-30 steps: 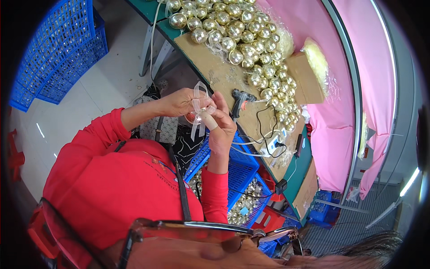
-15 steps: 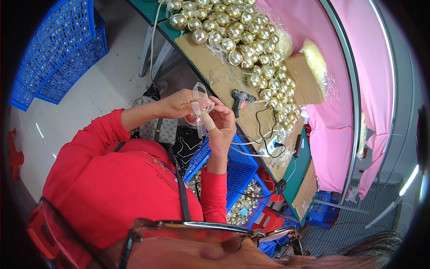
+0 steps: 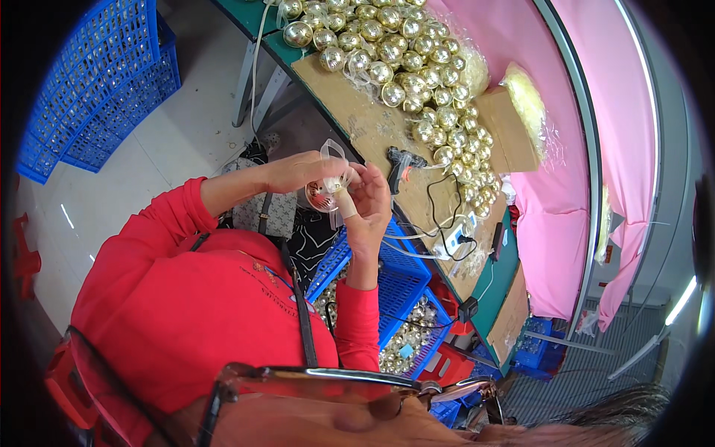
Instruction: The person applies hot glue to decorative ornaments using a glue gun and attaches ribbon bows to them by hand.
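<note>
The left hand (image 3: 296, 172), fingers nearly straight and together, pinches a sheer white ribbon (image 3: 331, 149); the right hand (image 3: 368, 207), half curled with a wrapped thumb, grips the same ribbon. A clear printed ball (image 3: 319, 197) sits just under the left fingers. Beyond, a glue gun (image 3: 404, 167) lies on cardboard (image 3: 356, 112), near heaped gold balls (image 3: 406, 56); a blue crate (image 3: 400, 272) stands below.

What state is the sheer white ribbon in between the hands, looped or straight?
Looped: the ribbon curves round, its loop showing above the ball in the picture. Whether it's knotted tight, I cannot tell.
</note>
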Demonstrator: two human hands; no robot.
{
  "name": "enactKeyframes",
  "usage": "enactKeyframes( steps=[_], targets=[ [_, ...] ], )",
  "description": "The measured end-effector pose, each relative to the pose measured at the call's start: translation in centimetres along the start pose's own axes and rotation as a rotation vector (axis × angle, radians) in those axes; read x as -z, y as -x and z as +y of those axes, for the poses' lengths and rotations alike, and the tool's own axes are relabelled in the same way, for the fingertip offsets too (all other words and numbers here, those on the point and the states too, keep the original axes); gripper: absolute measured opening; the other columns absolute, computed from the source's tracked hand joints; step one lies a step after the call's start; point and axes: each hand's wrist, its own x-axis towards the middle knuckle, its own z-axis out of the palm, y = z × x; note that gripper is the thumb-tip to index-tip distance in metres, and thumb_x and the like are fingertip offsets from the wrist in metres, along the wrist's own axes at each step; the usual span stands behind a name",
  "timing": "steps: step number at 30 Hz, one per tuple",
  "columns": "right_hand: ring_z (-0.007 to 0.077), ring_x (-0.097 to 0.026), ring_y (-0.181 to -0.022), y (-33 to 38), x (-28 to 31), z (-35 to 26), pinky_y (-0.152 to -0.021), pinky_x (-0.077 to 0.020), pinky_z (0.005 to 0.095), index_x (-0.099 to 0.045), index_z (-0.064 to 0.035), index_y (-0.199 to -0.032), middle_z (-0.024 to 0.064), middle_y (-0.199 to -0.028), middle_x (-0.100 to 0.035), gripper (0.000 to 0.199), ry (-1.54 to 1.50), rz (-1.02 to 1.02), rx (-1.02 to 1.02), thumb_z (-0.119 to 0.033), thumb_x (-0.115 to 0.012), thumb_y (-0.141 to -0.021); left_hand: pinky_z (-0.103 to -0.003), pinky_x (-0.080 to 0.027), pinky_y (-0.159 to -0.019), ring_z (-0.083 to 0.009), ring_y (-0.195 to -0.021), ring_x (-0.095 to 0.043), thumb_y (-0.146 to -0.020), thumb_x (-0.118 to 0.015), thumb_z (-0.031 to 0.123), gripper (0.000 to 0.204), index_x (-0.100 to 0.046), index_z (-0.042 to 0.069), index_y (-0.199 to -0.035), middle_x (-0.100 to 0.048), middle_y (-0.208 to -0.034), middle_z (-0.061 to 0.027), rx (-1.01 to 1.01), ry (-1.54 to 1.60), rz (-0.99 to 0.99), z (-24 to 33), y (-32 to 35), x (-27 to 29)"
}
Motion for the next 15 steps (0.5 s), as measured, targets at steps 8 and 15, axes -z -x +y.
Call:
enactKeyframes(
  steps=[8, 15],
  targets=[
    [0.0211, -0.054, -0.106, 0.0, 0.1, -0.3, -0.084, -0.0474, 0.0311, -0.033, -0.0031, -0.132, 0.0156, -0.120, -0.050, 0.067, 0.020, -0.022, 0.001, 0.005, -0.066, -0.075, -0.030, -0.050, -0.077, -0.0145, -0.098, -0.055, -0.084, -0.058, 0.024, 0.055, -0.042, 0.000, -0.131, -0.050, -0.122, -0.0091, 0.001, 0.127, -0.186, 0.0, 0.7, 0.5],
    [0.0220, -0.052, -0.108, 0.1, -1.1, -0.4, -0.089, -0.0438, 0.0329, -0.027, -0.0008, -0.136, 0.0158, -0.121, -0.049, 0.067, -0.042, 0.040, -0.022, 0.002, -0.060, -0.078, -0.026, -0.050, -0.081, -0.0120, -0.097, -0.055, -0.081, -0.065, 0.011, 0.064, -0.034, 0.004, -0.137, -0.052, -0.120, -0.0063, -0.111, 0.278, -0.207, 0.2, 1.0, 0.6]
  ],
)
